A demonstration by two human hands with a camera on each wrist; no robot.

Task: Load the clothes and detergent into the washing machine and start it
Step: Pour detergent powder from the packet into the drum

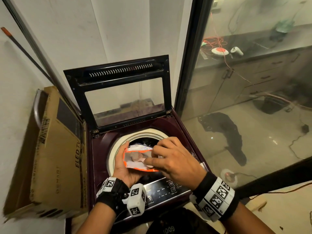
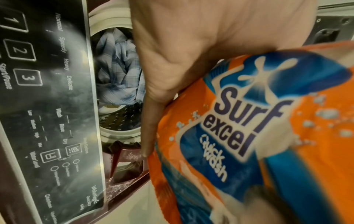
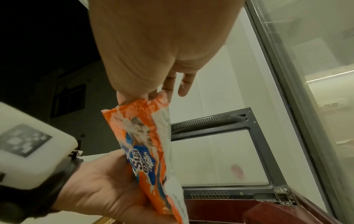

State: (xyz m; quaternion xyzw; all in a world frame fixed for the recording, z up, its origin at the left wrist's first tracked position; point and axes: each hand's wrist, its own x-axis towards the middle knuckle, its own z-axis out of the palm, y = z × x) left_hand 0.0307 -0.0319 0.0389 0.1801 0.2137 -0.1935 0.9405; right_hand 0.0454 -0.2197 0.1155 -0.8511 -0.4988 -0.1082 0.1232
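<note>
clothes (image 2: 118, 68) are already in the drum, so this looks like the detergent step; left hand (image 1: 125, 166) grips the detergent packet (image 1: 140, 159) over the washing machine (image 1: 182, 132) opening, right hand (image 1: 175, 159) pinches its top edge; next it probably needs opening and tipping in.

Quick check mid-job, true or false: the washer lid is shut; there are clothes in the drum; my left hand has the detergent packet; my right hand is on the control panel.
1. The washer lid is shut. False: it stands raised.
2. Clothes lie in the drum. True.
3. The left hand holds the detergent packet. True.
4. The right hand presses the control panel. False: it pinches the packet's edge above the drum.
</note>
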